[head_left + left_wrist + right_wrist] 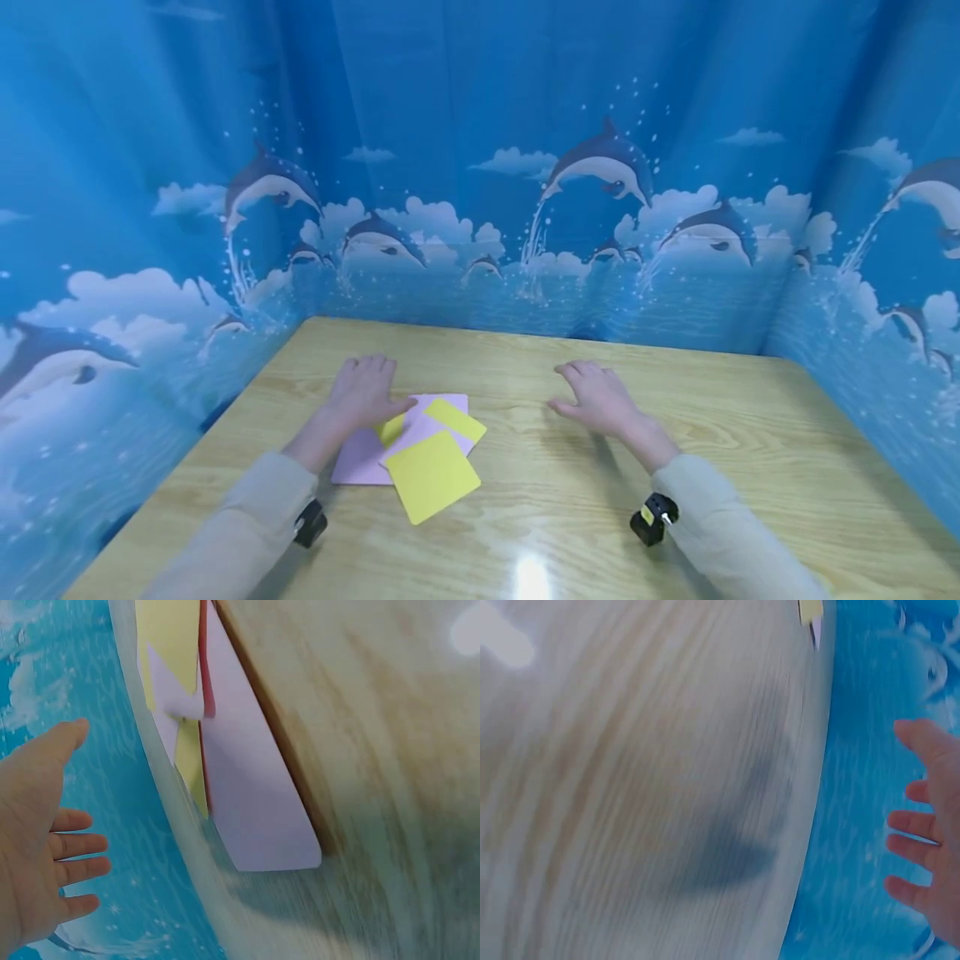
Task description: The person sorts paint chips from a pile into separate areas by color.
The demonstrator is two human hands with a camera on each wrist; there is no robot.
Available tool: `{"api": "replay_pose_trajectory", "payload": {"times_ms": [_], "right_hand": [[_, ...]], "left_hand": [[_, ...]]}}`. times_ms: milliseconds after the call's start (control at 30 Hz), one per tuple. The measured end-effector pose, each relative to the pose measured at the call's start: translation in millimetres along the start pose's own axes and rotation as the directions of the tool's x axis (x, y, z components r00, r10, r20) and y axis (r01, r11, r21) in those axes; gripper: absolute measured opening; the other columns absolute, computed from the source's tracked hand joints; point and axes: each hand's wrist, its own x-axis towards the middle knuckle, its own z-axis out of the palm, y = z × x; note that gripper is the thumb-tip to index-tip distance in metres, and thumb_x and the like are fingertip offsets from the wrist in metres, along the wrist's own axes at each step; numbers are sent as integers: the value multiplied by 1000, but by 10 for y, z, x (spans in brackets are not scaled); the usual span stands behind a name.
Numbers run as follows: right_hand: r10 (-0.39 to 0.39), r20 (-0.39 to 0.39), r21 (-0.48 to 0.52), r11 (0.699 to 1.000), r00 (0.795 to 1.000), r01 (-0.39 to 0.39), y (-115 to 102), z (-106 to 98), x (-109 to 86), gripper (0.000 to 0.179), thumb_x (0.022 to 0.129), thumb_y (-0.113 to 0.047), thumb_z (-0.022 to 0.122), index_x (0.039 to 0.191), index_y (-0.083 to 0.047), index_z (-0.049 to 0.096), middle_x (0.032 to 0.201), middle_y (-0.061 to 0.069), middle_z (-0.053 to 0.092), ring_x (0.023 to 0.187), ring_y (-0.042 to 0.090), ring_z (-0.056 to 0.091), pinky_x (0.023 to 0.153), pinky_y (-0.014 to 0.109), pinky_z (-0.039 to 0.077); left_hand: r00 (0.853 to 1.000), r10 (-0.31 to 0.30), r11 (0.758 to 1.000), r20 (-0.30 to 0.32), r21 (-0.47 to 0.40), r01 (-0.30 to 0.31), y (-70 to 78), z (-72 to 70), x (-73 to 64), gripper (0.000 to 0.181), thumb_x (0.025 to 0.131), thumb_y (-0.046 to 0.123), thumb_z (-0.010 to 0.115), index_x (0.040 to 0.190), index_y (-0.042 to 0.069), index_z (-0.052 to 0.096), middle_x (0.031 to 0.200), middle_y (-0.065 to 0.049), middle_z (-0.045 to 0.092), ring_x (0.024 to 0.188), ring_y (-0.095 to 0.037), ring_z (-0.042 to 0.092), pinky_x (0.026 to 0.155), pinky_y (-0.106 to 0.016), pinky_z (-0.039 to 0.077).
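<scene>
Several square sheets of paper overlap in a loose pile left of the table's middle. A yellow sheet (pixel 432 477) lies nearest the front, over a pink sheet (pixel 363 460) and more yellow and pink ones. In the left wrist view the pink sheet (pixel 251 795) shows a rounded corner. My left hand (pixel 365 392) is over the pile's left back side, fingers extended and thumb pointing right, holding nothing. Well to the right of the pile, my right hand (pixel 600 402) hovers over the bare wood with fingers spread, also holding nothing.
The wooden table (pixel 540 500) has a light grain and a bright glare spot at its front. A blue curtain (pixel 465 150) printed with dolphins and clouds stands along the back and both sides. Each wrist carries a small black camera (pixel 655 518).
</scene>
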Motion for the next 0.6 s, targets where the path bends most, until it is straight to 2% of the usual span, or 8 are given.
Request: {"api": "replay_pose_trajectory", "payload": {"times_ms": [100,167,333,500,600], "right_hand": [[-108,-2,2,994,994,108,-166,3,31,58,85,-42,64,125,-1,53,122,17,54,113,34,49,90,53,41],[-174,4,2,985,985,174,-269,15,55,59,83,-43,64,124,-2,53,122,15,54,114,32,49,91,50,41],[-285,74,36,959,956,283,-491,51,135,69,79,-49,66,129,-4,48,127,11,50,119,29,43,96,48,37],[-337,141,38,942,931,335,-669,119,208,78,77,-54,65,133,-5,44,132,9,46,123,27,40,98,45,35],[-360,168,34,933,918,360,-769,166,243,79,76,-55,66,134,-6,44,132,9,46,123,26,40,98,44,36]], "left_hand": [[999,32,999,-10,-1,-32,66,-39,-65,58,78,56,64,98,2,56,91,-12,57,90,-32,55,82,-50,42],[998,60,998,-19,1,-60,105,-47,-107,54,76,56,66,91,5,54,83,-7,54,82,-29,55,77,-47,44],[994,106,993,-21,48,-105,211,-16,-219,56,74,59,65,89,6,55,85,-8,56,84,-30,55,75,-48,45],[991,134,988,17,80,-135,326,29,-336,62,74,63,62,94,5,55,89,-9,57,87,-31,55,76,-48,44],[987,152,985,43,81,-155,390,39,-408,61,73,64,62,92,7,54,86,-7,54,85,-29,55,73,-45,45]]}}
